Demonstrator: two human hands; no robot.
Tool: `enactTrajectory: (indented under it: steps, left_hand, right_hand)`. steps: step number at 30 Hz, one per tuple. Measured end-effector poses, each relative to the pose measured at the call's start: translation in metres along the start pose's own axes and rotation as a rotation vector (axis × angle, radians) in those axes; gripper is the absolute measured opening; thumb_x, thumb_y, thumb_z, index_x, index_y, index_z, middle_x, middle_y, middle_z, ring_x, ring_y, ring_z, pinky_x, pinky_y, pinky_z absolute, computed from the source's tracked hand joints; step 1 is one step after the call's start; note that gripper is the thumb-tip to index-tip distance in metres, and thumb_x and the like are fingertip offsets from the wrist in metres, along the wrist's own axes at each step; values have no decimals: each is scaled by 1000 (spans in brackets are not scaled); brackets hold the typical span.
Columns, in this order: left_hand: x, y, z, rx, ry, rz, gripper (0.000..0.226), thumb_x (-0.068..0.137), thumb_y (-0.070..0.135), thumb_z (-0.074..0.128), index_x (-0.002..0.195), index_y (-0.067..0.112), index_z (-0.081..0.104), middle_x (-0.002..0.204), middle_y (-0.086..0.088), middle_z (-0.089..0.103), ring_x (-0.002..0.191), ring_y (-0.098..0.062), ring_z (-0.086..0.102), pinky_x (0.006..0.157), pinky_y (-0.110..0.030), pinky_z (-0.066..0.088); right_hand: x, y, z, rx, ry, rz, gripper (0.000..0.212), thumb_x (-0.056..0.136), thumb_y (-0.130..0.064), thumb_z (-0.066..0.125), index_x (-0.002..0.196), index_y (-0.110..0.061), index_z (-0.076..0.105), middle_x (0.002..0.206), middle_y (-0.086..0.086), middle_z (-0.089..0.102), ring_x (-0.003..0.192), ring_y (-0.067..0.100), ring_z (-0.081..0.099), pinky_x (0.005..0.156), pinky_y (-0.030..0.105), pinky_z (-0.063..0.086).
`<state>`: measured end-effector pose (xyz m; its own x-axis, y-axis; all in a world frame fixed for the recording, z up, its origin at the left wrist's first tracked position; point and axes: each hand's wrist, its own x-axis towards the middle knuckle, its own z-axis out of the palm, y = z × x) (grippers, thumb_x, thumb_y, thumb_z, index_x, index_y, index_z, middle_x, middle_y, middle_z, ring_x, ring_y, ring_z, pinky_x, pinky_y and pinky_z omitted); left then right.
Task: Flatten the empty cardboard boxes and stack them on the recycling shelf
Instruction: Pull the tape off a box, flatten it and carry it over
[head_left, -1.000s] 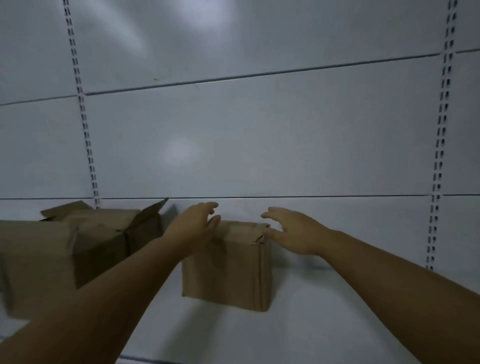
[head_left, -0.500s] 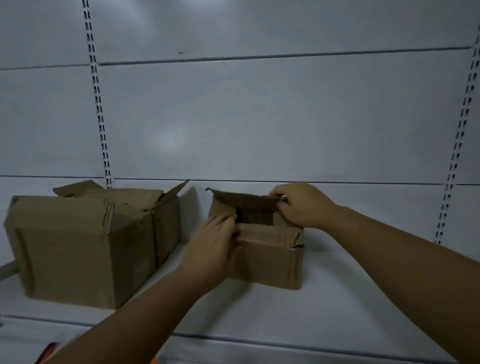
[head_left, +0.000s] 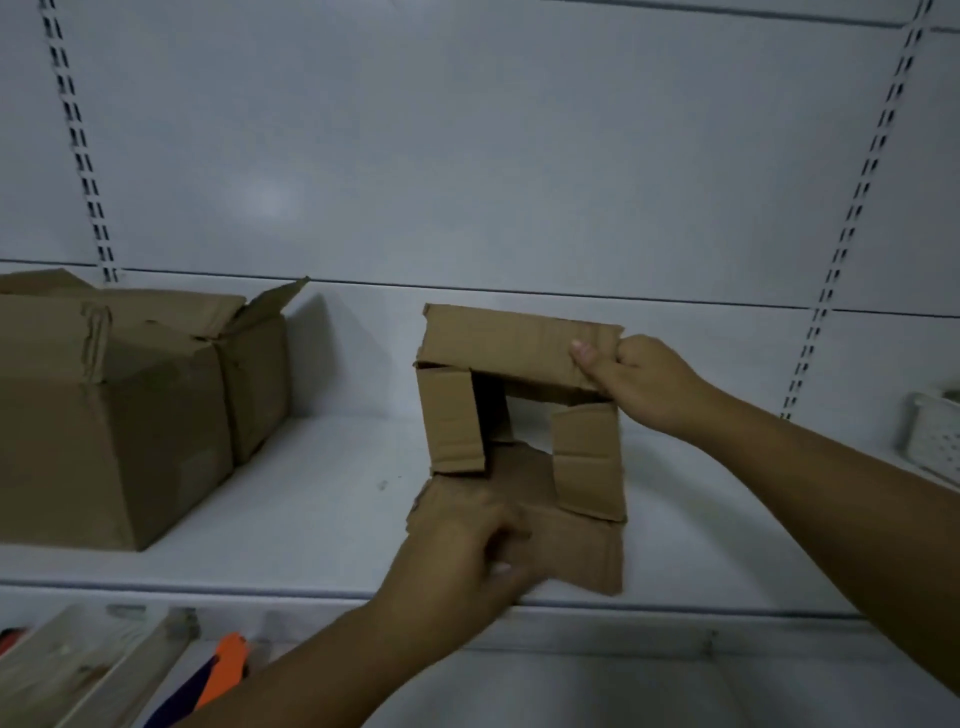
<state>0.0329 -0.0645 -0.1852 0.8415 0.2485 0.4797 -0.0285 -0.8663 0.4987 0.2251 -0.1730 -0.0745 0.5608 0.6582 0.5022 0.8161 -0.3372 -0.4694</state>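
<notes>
Both our hands on the small box at the shelf's front edge.

Our right hand (head_left: 641, 382) pinches the top flap (head_left: 511, 345) of the small box (head_left: 519, 441); our left hand (head_left: 467, 553) is closed on the bottom flap (head_left: 576, 551). It sits on the white shelf (head_left: 311, 499), open toward us, well apart from the two bigger boxes (head_left: 130, 405) on the left.

A white shelf (head_left: 322, 499) with a pale back panel carries three cardboard boxes. At its left stands a large closed box (head_left: 104, 415), and touching that box's right rear side is a second box with raised flaps (head_left: 254, 364). Well apart from them, toward the middle of the shelf, sits a small box with its flaps spread open (head_left: 519, 415), its near flap reaching the shelf's front edge; at the far right edge a white perforated basket (head_left: 935, 441) rests on the shelf.
</notes>
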Motion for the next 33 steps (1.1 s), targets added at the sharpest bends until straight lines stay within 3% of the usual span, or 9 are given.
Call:
enactTrajectory:
  steps: [4, 10, 12, 16, 20, 24, 26, 29, 33]
  left_hand:
    - [23, 21, 4, -609, -14, -213, 70, 79, 10, 70, 127, 38, 28, 112, 27, 49, 100, 15, 50, 79, -2, 42]
    - [17, 37, 8, -911, -81, -307, 43, 77, -18, 55, 97, 19, 56, 85, 2, 66, 74, -5, 66, 67, -17, 52]
    - [8, 31, -6, -788, -151, -209, 40, 79, -13, 54, 97, 23, 63, 80, 7, 70, 78, -3, 67, 72, -14, 51]
    - [6, -8, -49, 198, 257, 75, 24, 80, 12, 60, 100, 21, 70, 103, 10, 69, 102, -8, 61, 86, -19, 45]
    - [-1, -42, -60, 591, 65, 52, 39, 87, 31, 52, 122, 18, 59, 126, -3, 62, 119, -24, 54, 96, -39, 41]
    - [-12, -61, -63, 613, -28, 58, 46, 86, 46, 26, 104, 27, 65, 103, 8, 64, 94, -10, 54, 73, -25, 37]
    - [-15, -60, -72, 468, -9, 14, 54, 81, 51, 23, 92, 27, 70, 88, 8, 68, 79, -9, 58, 64, -26, 41]
    - [-12, -53, -89, 293, 194, -63, 54, 81, 54, 29, 75, 22, 72, 59, 5, 65, 53, -8, 55, 52, -29, 43]
    - [33, -30, -90, 92, 354, -161, 39, 84, 41, 41, 73, 16, 70, 67, 6, 69, 60, -10, 62, 55, -37, 53]
  right_hand:
    - [-4, -7, 11, -49, -52, -74, 63, 88, -55, 42, 40, -16, 34, 41, -1, 35, 40, 12, 39, 47, 28, 30]
    - [-7, -13, 38, -137, -82, -181, 66, 85, -59, 44, 37, -16, 34, 36, 0, 35, 35, 13, 38, 44, 30, 28]
    - [-5, -13, 49, -140, -97, -215, 66, 85, -61, 44, 37, -16, 36, 36, 0, 38, 36, 13, 40, 44, 29, 28]
    - [0, -5, 67, -108, -106, -229, 67, 78, -71, 38, 41, -15, 43, 39, -1, 42, 40, 8, 45, 45, 27, 31]
    - [2, 2, 84, -190, -224, -234, 71, 79, -73, 27, 63, -11, 58, 59, 5, 57, 61, 19, 57, 60, 36, 47]
    - [-6, 5, 101, -148, -407, -314, 44, 88, -64, 31, 98, -37, 66, 108, 7, 68, 98, 19, 62, 90, 35, 48]
    - [-14, 8, 111, -252, -538, -382, 62, 88, -65, 28, 135, -29, 47, 150, 4, 37, 138, 20, 30, 113, 34, 24]
    - [-25, 10, 115, -398, -618, -400, 89, 72, -80, -1, 147, -35, 17, 159, -4, 1, 145, 14, -9, 118, 43, 1]
    - [-44, 2, 110, -454, -561, -298, 102, 59, -88, -13, 147, -38, 1, 159, -5, -4, 145, 16, -8, 117, 44, 4]
